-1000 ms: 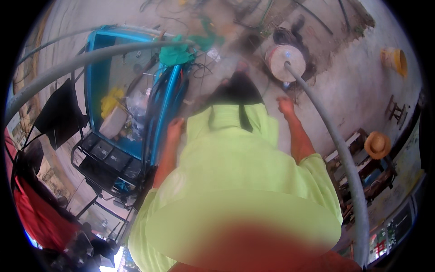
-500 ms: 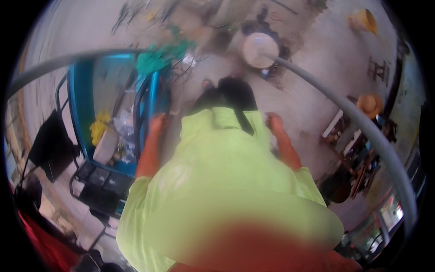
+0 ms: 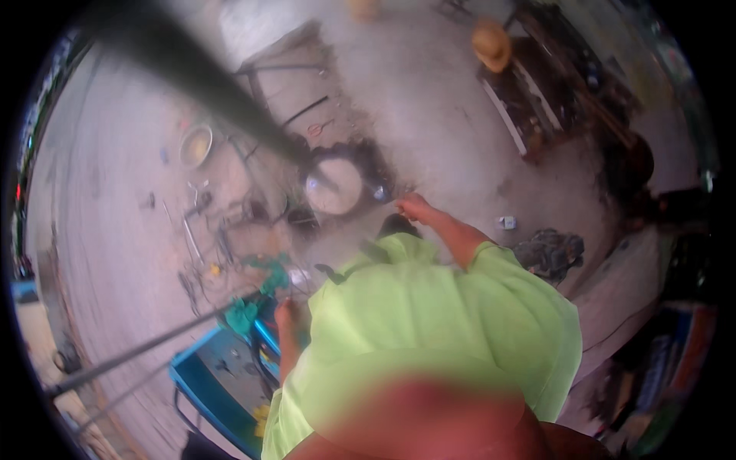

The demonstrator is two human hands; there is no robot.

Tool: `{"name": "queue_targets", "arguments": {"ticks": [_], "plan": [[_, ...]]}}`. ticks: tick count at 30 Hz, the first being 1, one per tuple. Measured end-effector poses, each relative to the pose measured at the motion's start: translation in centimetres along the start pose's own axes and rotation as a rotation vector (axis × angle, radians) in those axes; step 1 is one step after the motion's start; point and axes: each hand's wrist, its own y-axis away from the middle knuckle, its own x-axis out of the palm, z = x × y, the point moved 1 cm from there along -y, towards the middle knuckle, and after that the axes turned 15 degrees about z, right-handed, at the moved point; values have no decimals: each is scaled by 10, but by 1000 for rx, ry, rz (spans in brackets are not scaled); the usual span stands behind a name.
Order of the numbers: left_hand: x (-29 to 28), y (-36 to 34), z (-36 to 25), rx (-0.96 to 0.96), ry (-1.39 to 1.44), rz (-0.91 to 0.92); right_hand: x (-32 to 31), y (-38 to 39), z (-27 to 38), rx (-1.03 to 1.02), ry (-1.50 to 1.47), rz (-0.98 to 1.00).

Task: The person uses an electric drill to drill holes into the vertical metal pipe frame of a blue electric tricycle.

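Observation:
My right hand [image 3: 410, 205] is out in front of my body at centre right, fingers curled; whether anything is in them I cannot make out. Just beyond it stands a pale round base [image 3: 328, 194] with a grey pole [image 3: 230, 103] rising from it. Lower down, my left hand [image 3: 285, 312] hangs beside my yellow-green shirt, its fingers too blurred to read. Near that hand are a green mesh or cloth [image 3: 241, 314] and the rail of a blue cart bed [image 3: 186, 360].
Metal rods [image 3: 192, 238] and a basin [image 3: 195, 146] lie on the concrete floor at left. At upper right a straw hat [image 3: 491, 46] rests by dark wooden furniture [image 3: 552, 88]. A dark heap [image 3: 548, 253] and a small white packet [image 3: 506, 223] are on the floor at right.
My view has turned: the blue cart has shifted down to the lower left, the round base nearer the middle. My right hand is further forward; both hands appear higher relative to the cart.

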Motion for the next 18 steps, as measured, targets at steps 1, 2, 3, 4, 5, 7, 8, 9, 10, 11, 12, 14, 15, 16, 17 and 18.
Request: {"name": "queue_targets", "arguments": {"ticks": [1,2,3,4,5,7,8,9,10,11,12,14,15,16,17,18], "plan": [[20,-12,-13,8,15,53,-12,5,5,-32,8,0],[37,-18,-28,8,30,99,-25,7,-2,-60,-32,-27],[52,-25,-39,-8,-58,135,-45,12,-16,-76,-65,-55],[65,-29,-49,7,-47,118,-66,16,-30,-93,-95,-80],[103,-23,-54,21,-24,107,-92,23,-50,-76,-103,-113],[162,-6,-71,5,-50,36,-133,41,-92,-27,-115,-167],[180,1,-70,-30,-120,92,-156,55,-113,-77,-124,-190],[191,3,-66,-69,-187,150,-176,68,-137,-125,-132,-213],[196,4,-61,-109,-253,206,-193,80,-152,-170,-140,-235],[193,2,-55,-122,-374,180,-205,94,-157,-79,-229,-250],[195,-6,-48,-134,-499,159,-223,112,-154,10,-320,-268],[211,-4,-44,-60,-843,198,-245,137,-154,80,-429,-322],[229,2,-42,37,-1052,255,-258,144,-152,56,-440,-356],[245,6,-43,37,-1127,272,-271,149,-151,34,-450,-388],[265,16,-44,37,-1200,284,-284,154,-146,41,-428,-379],[281,17,-50,50,-1286,299,-294,156,-143,37,-418,-375]]}}
